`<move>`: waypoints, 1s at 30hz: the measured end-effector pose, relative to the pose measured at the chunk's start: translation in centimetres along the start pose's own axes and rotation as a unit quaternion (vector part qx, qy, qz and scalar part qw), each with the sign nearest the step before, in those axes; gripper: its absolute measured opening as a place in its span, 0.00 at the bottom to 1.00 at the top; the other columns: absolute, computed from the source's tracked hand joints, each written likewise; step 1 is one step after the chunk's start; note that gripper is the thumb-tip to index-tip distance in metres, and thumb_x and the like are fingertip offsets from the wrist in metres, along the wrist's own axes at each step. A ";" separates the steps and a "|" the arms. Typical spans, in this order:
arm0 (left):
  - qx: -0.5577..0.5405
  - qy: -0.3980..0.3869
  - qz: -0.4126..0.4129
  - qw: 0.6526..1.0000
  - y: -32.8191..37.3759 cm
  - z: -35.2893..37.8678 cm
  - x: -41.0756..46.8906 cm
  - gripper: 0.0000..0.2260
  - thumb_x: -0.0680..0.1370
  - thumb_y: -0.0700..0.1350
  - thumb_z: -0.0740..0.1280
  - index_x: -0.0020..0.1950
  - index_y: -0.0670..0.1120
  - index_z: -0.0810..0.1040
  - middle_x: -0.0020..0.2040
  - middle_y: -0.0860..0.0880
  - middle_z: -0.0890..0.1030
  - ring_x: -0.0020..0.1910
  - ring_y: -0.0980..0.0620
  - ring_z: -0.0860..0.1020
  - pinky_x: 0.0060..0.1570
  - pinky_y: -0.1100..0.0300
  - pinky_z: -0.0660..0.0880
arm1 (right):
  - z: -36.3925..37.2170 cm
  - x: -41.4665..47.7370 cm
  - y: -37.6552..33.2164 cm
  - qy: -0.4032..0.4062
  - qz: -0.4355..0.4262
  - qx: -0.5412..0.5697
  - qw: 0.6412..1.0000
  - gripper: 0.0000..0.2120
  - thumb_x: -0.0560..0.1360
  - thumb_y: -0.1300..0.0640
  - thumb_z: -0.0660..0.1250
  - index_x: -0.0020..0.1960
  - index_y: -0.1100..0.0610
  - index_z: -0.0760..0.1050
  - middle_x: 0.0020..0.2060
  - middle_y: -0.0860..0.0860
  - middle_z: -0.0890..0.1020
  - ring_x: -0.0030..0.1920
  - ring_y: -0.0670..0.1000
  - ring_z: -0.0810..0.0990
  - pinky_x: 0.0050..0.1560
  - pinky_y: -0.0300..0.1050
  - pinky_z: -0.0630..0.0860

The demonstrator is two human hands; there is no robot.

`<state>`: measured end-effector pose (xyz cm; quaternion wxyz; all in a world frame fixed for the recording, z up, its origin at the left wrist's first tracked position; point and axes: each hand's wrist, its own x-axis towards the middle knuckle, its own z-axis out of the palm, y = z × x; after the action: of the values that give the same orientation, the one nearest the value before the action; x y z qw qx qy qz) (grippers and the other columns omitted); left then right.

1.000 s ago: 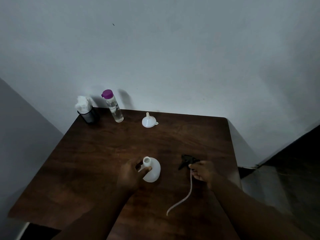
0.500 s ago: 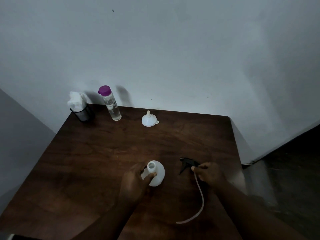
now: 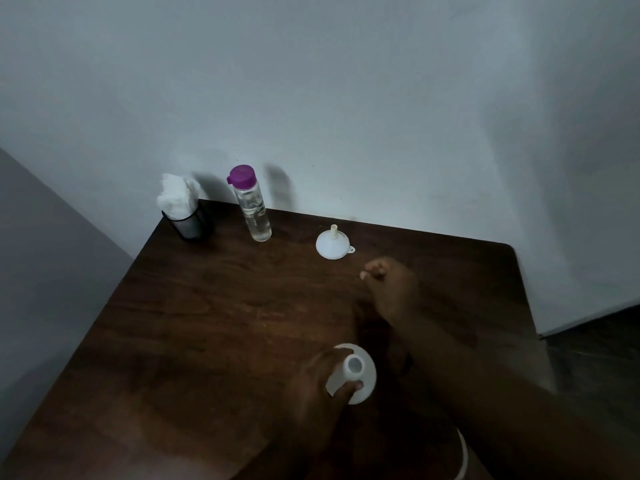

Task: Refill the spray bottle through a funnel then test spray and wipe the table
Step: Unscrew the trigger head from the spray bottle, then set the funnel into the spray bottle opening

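The white spray bottle (image 3: 363, 382) stands upright near the table's front, its neck uncapped, and my left hand (image 3: 320, 386) grips it around the neck. My right hand (image 3: 389, 289) hovers over the table with loosely curled fingers and nothing in it, a short way in front and to the right of the white funnel (image 3: 332, 244), which rests upside down with its spout up. The sprayer head is mostly hidden under my right forearm; only its white dip tube (image 3: 462, 455) shows at the bottom. A clear water bottle with a purple cap (image 3: 251, 206) stands at the back.
A black mesh holder stuffed with white tissues (image 3: 181, 209) stands at the back left corner of the dark wooden table (image 3: 207, 323). A pale wall rises directly behind the table. The table's right edge drops off to a dark floor.
My right hand has let go of the sprayer head and moved forward towards the funnel. My left hand keeps its hold on the spray bottle. The camera has tilted closer.
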<state>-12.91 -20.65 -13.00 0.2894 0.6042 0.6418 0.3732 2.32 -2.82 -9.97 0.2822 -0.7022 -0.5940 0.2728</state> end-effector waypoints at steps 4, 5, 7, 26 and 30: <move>-0.004 0.005 0.042 0.999 -2.5 1.1 0.3 0.24 0.72 0.63 0.74 0.66 0.63 0.75 0.62 0.68 0.78 0.64 0.73 0.72 0.67 0.73 0.66 | 3.6 5.0 -3.6 -0.007 -0.028 0.004 1.000 0.12 0.73 0.58 0.75 0.55 0.56 0.82 0.49 0.51 0.85 0.51 0.51 0.82 0.51 0.40 0.73; -0.005 0.003 0.050 0.999 -2.8 1.2 0.4 0.24 0.72 0.63 0.75 0.66 0.64 0.76 0.62 0.67 0.78 0.64 0.71 0.73 0.67 0.72 0.66 | 4.1 5.9 -4.1 -0.009 -0.029 0.009 1.000 0.15 0.72 0.58 0.75 0.58 0.56 0.81 0.50 0.52 0.84 0.53 0.53 0.82 0.53 0.43 0.74; 0.001 0.003 0.079 0.997 -3.3 1.1 0.5 0.22 0.74 0.66 0.71 0.66 0.62 0.76 0.62 0.63 0.79 0.63 0.68 0.75 0.66 0.69 0.69 | 5.2 7.5 -5.0 -0.013 -0.036 0.004 0.999 0.19 0.73 0.59 0.75 0.63 0.58 0.79 0.53 0.54 0.84 0.56 0.54 0.80 0.58 0.47 0.74; 0.024 0.030 0.123 0.992 -1.9 0.9 0.7 0.23 0.72 0.64 0.71 0.65 0.58 0.74 0.59 0.62 0.79 0.61 0.68 0.72 0.68 0.77 0.60 | -0.3 2.2 -3.9 0.025 -0.045 0.010 0.999 0.09 0.76 0.58 0.72 0.56 0.55 0.84 0.52 0.50 0.86 0.53 0.48 0.82 0.55 0.39 0.74; 0.036 0.024 0.079 0.996 -1.3 0.4 0.7 0.23 0.76 0.71 0.63 0.63 0.59 0.75 0.61 0.60 0.78 0.64 0.75 0.68 0.69 0.74 0.63 | -4.1 -1.5 -2.7 0.017 0.051 0.134 0.989 0.08 0.76 0.58 0.73 0.55 0.53 0.83 0.50 0.50 0.85 0.49 0.48 0.84 0.50 0.48 0.84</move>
<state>-13.35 -19.88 -14.20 0.2219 0.6537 0.6121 0.3856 3.16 -4.27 -5.09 0.3700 -0.6916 -0.5107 0.3521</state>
